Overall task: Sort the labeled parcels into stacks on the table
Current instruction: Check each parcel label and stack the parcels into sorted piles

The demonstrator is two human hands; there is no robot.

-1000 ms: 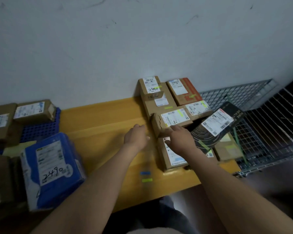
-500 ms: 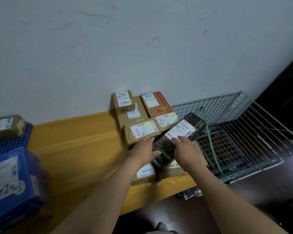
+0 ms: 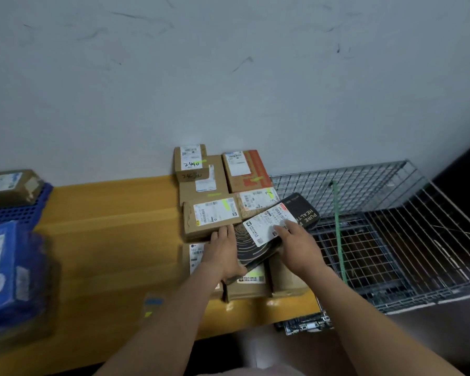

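black parcel (image 3: 255,249) tilted atop brown boxes (image 3: 211,221) at right end of table (image 3: 106,240), corner overhanging wire cage (image 3: 364,240), left hand (image 3: 223,256) straight-fingered on left edge, right hand (image 3: 300,248) flat on label (image 3: 266,223), print "PURE HEAL", back box (image 3: 190,161) probably "2440", yellow tabletop showing leftward

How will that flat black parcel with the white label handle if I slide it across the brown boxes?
The black parcel looks thin and flat: probably light, unlikely to roll. Its face looks smooth, so it may slip on the brown boxes. It bridges them without sagging, so likely fairly stiff.
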